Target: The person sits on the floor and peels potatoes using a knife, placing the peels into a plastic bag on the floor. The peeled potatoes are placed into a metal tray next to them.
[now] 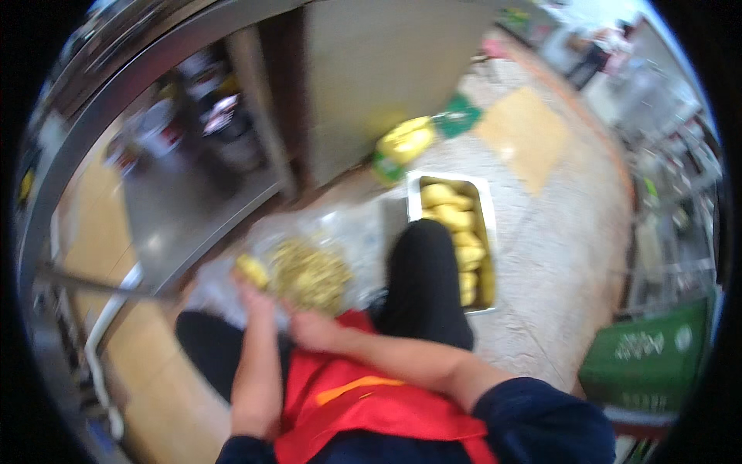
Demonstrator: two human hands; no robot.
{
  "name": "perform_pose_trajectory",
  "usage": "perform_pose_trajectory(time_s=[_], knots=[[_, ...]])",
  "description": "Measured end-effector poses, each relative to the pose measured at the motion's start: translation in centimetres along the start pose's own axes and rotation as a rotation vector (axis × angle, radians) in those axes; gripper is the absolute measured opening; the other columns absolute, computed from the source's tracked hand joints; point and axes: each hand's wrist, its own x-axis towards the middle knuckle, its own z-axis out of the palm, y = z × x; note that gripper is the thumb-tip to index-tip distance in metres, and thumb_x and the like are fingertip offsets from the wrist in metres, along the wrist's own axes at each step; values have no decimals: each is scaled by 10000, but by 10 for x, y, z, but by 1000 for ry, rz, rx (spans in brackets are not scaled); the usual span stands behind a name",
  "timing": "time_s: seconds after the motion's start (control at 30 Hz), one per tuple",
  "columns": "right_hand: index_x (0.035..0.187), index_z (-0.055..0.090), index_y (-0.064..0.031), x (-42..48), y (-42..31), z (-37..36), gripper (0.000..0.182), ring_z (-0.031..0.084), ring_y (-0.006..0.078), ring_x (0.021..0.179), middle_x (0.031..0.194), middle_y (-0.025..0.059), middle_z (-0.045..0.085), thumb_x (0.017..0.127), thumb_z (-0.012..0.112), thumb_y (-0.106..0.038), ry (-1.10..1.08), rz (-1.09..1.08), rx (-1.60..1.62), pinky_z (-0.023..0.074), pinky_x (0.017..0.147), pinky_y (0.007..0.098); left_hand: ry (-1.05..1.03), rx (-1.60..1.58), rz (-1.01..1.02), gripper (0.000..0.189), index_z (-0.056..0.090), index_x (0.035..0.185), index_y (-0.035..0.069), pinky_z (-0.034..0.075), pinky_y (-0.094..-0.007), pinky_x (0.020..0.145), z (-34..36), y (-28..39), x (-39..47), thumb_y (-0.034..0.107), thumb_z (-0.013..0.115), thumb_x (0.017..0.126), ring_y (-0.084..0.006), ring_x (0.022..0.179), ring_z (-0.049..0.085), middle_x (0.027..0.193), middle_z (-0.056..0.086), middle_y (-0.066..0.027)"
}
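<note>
My left hand is closed around a peeled yellow piece, perhaps a potato. Just right of it, my right hand is curled at the near edge of a heap of yellow peelings or shreds. Blur hides whether its fingers hold anything. Under the heap spreads a clear plastic bag on the floor. Beyond my dark-trousered knee stands a deep metal pan with several peeled yellow potatoes inside; the knee covers part of it.
A metal-framed shelf with tubs is at the left. A yellow-and-green bag lies by a cabinet panel. To the right are a green crate bearing writing and a rack. A person is far off.
</note>
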Motion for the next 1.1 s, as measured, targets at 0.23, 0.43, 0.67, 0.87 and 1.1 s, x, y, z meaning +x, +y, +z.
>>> perform_pose_trajectory(time_s=[0.23, 0.43, 0.67, 0.87, 1.1], knots=[[1453, 362, -118, -4, -15, -71, 630, 638, 452, 787, 890, 303, 635, 849, 540, -113, 136, -30, 221, 506, 755, 518, 169, 48, -239, 429, 591, 1101, 184, 520, -351, 669, 35, 32, -9, 558, 472, 928, -205, 803, 627, 996, 631, -30], [1469, 307, -98, 27, -3, -74, 634, 631, 458, 718, 846, 305, 635, 876, 531, -109, 426, -50, 239, 499, 691, 526, -66, 99, -474, 457, 592, 1172, 159, 510, -396, 835, 90, 37, -58, 542, 501, 940, -193, 938, 615, 1053, 641, -25], [1457, 201, 0, 1, -12, -16, 653, 621, 468, 695, 759, 316, 614, 876, 489, -73, 172, 41, 204, 481, 658, 542, -12, -17, -349, 510, 570, 1230, 128, 477, -444, 949, 58, 14, -36, 525, 554, 910, -263, 1100, 578, 1207, 602, -83], [1468, 197, -10, -8, -15, -15, 671, 626, 477, 759, 828, 317, 629, 860, 474, -75, -17, 5, 161, 494, 715, 542, 227, 100, -197, 626, 563, 1249, 154, 469, -461, 908, 34, 9, -12, 625, 565, 837, -262, 1054, 580, 1160, 594, -44], [1452, 395, -164, 2, 6, -58, 640, 653, 414, 939, 1029, 277, 646, 836, 562, -129, 145, -61, 102, 520, 845, 472, 155, 21, -234, 392, 590, 1058, 202, 454, -452, 865, 57, 30, -31, 544, 477, 904, -203, 945, 574, 987, 611, -34]])
